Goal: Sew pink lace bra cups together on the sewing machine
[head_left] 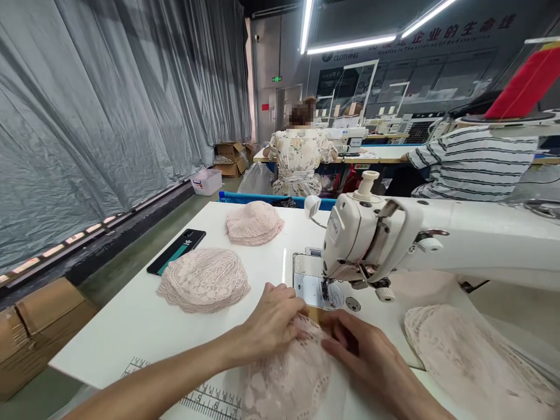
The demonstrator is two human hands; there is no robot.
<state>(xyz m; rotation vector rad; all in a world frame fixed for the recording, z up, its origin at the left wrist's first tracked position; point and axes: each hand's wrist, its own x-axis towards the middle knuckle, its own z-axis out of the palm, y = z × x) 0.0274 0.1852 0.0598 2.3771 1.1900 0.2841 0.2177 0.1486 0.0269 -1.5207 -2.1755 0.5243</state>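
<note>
A pale pink lace piece hangs over the front of the white sewing table. My left hand grips its upper left edge, fingers curled and closed. From the other side my right hand pinches the upper right edge, its fingertips partly hidden. Both hands are just in front of the needle and presser foot of the white sewing machine. A small yellowish patch shows between the hands; I cannot make out what it is.
Stacked lace cups lie left of my hands, with another lace stack behind. A black phone rests near the left edge. More lace pieces sit at right under the machine arm. Two people work at machines ahead.
</note>
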